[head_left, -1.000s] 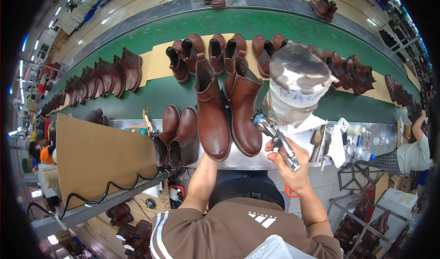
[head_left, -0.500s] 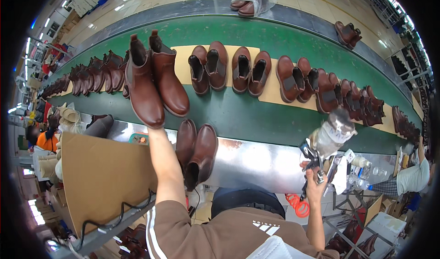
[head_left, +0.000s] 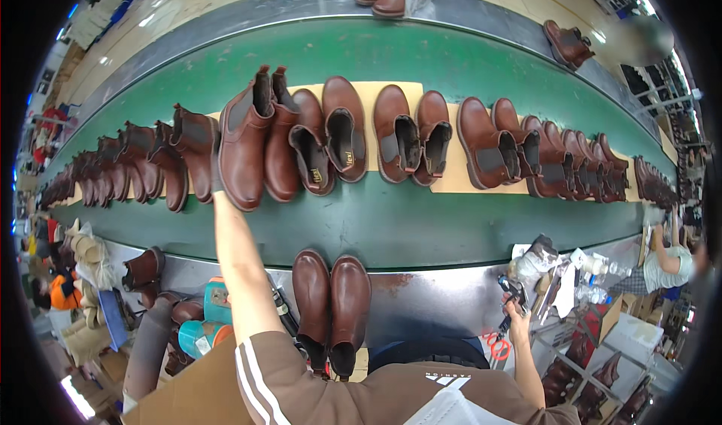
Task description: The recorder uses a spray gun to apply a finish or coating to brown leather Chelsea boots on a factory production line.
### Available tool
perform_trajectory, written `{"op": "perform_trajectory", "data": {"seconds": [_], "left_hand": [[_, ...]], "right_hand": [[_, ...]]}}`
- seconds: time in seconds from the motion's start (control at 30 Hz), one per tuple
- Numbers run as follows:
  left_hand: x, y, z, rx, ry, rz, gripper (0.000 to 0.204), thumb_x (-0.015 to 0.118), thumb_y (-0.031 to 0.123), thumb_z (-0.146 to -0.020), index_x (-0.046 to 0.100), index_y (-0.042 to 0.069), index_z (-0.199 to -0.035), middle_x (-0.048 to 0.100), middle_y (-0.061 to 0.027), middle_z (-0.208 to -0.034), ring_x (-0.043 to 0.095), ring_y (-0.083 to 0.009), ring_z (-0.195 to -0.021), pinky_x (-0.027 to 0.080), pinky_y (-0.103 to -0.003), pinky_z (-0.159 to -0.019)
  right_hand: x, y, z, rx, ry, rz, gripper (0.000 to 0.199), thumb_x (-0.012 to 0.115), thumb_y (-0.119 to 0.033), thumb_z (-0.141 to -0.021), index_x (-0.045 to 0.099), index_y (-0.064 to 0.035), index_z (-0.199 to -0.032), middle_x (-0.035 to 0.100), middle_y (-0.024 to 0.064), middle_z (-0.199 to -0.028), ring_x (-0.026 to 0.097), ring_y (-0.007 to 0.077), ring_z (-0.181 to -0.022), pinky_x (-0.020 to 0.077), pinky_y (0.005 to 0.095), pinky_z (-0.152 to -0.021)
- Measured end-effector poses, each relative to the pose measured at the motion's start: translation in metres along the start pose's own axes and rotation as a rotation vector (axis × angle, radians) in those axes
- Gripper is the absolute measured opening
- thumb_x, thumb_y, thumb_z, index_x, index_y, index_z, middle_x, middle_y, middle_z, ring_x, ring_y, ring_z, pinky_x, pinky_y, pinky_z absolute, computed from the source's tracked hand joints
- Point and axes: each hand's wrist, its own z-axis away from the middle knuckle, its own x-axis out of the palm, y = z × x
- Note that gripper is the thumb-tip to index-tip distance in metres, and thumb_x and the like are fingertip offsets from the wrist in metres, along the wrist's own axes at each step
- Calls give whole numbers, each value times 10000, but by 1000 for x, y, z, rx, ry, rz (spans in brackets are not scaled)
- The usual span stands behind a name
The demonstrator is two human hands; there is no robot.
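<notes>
My left forearm (head_left: 237, 252) stretches over the green belt (head_left: 361, 229) to a pair of brown ankle boots (head_left: 246, 150), toes toward me. The left hand is hidden among these boots and the neighbouring boot (head_left: 197, 150); its fingers do not show. At the right, my right hand (head_left: 517, 316) is closed round a spray gun (head_left: 513, 288) with a plastic-wrapped cup (head_left: 535, 263), above the metal ledge (head_left: 429, 297). Another pair of brown boots (head_left: 331, 297) rests in front of me on the ledge, toes away from me.
Rows of brown boots (head_left: 406, 135) line tan paper (head_left: 440, 188) along the belt. Teal containers (head_left: 218, 301) and a cardboard sheet (head_left: 195, 384) are at lower left. Clear bottles (head_left: 594, 293) lie right of the spray gun. A co-worker (head_left: 669, 259) is at far right.
The pair of boots at my left hand has moved away from me, down into the row on the belt. My right hand still holds the spray gun, now lower. The view has shifted.
</notes>
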Motion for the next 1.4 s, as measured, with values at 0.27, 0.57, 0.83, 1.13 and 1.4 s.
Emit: {"op": "perform_trajectory", "data": {"seconds": [0.27, 0.57, 0.83, 1.13, 1.4], "left_hand": [[-67, 57, -59, 55, -208, 97, 515, 286, 327, -948, 239, 130, -1421, 197, -72, -1480, 176, -205, -1370, 138, -408, -1132], [57, 154, 59, 398, 667, 304, 329, 492, 293, -912, 633, 46, -1078, 646, -165, -1035, 619, -322, -855, 508, -398, -753], [103, 140, 167, 1047, 799, -980, 350, 577, 130, -884, 522, 29, -1214, 490, -194, -1282, 544, -312, -1102, 467, -376, -878], [180, 110, 323, 971, 488, -1017, 439, 539, 13, -870, 462, 37, -1301, 550, -230, -1165, 559, -330, -1030, 473, -403, -802], [201, 70, 356, 968, 294, -798, 368, 379, 28, -932, 494, 17, -1282, 562, -200, -1137, 554, -273, -1001, 484, -377, -852]], "right_hand": [[39, -24, -16, -12, -90, 202, 412, 719, -298, -769, 662, -15, -1063, 653, 8, -927, 564, 118, -826, 435, 278, -779], [12, -7, -27, 10, -337, 113, 454, 778, -103, -714, 593, 6, -1114, 629, 59, -1057, 554, 118, -978, 461, 290, -883], [-117, 11, -60, -24, 497, 510, 236, 505, 42, -747, 665, 4, -917, 678, 143, -895, 661, 224, -824, 512, 310, -725], [-188, 27, -106, -176, 917, 859, 442, 631, -53, -713, 537, 3, -1141, 592, 171, -1058, 485, 351, -1058, 427, 440, -879], [-200, 62, -124, -219, 906, 739, 316, 659, -117, -748, 613, -57, -1055, 612, 138, -971, 530, 344, -996, 459, 430, -844]]}}
